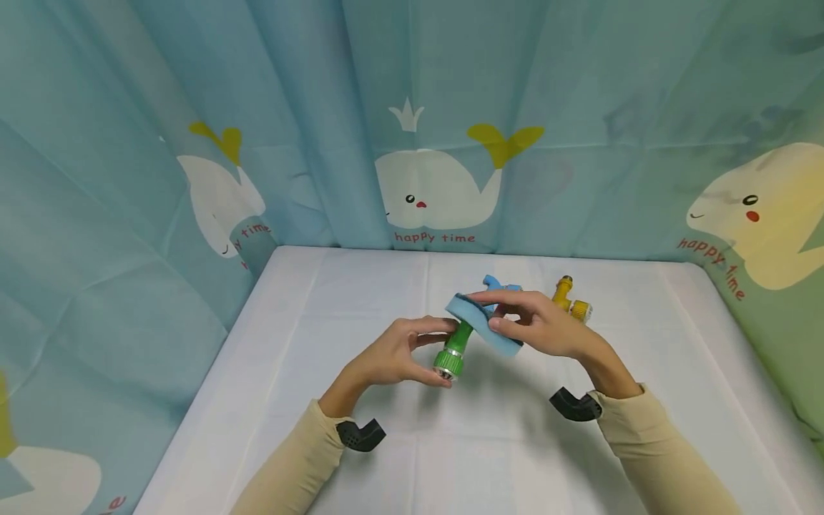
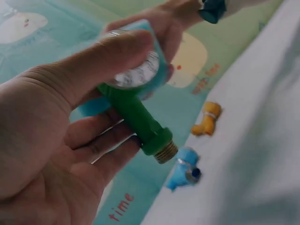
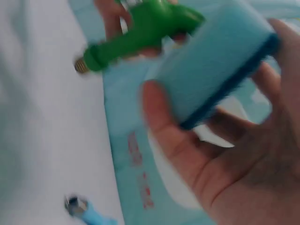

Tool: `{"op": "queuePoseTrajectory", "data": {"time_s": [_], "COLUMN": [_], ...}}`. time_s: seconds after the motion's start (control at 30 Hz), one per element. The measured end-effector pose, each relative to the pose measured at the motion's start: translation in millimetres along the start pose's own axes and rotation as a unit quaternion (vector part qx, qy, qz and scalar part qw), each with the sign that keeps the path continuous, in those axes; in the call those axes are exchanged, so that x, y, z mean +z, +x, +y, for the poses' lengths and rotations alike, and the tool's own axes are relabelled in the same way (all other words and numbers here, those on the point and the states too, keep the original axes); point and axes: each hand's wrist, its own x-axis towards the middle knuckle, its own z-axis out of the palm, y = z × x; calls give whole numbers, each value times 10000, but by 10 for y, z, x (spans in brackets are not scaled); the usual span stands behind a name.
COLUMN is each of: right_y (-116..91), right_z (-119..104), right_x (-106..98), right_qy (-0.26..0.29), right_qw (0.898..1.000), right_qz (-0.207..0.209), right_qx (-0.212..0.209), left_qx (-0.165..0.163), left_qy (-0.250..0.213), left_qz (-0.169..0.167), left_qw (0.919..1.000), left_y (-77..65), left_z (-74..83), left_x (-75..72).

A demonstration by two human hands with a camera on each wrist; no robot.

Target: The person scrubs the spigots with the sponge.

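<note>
My left hand [image 1: 400,352] holds a green tap [image 1: 459,337] between thumb and fingers, tilted above the table. In the left wrist view the thumb presses the tap's silver-faced end, and its brass threaded end [image 2: 166,153] sticks out free. My right hand [image 1: 546,323] pinches a light blue sponge [image 3: 218,63] with a dark blue scouring side. In the head view the sponge overlaps the tap's upper end; whether they touch I cannot tell. The right wrist view shows the sponge's pale side facing the tap.
On the table [image 1: 309,315], behind the hands, lie a blue tap [image 2: 185,168] and a yellow tap [image 1: 563,292]. Blue curtains [image 1: 309,107] printed with whales stand along the table's back and sides. Each wrist carries a black mount.
</note>
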Motion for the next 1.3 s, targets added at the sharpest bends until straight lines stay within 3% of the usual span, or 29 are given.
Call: {"op": "queuePoseTrajectory", "data": {"time_s": [0.17, 0.27, 0.47, 0.63, 0.87, 0.97, 1.07, 1.17, 1.3], "right_y": [-46, -58, -146, -197, -121, -98, -84, -68, -62], "right_z": [29, 37, 121, 163, 130, 109, 104, 109, 148], "right_x": [-2, 20, 93, 183, 293, 296, 269, 254, 281], "right_qy": [62, 109, -471, -491, -203, -312, -506, -335, -73], "right_qw": [10000, 9999, 9956, 9927, 9972, 9980, 9971, 9973, 9976], "right_qz": [-58, -34, 601, 750, 479, 241, 153, 191, -78], "right_qx": [31, 45, 544, 805, 532, 484, 549, 623, 684], "left_qx": [-56, -25, -258, -318, -206, -138, -114, -115, -162], "left_qy": [155, 56, -407, -626, -325, -178, -201, -214, -157], "left_qz": [-268, -221, 312, 638, 700, 694, 630, 571, 504], "left_qw": [9995, 9997, 9984, 9955, 9968, 9973, 9977, 9981, 9985], "left_y": [-20, -25, -31, -28, -19, -24, -32, -33, -44], "left_z": [-13, -9, -8, 13, 26, 26, 22, 12, 8], "left_x": [-14, -14, 17, 13, -3, -14, -18, -13, -6]}}
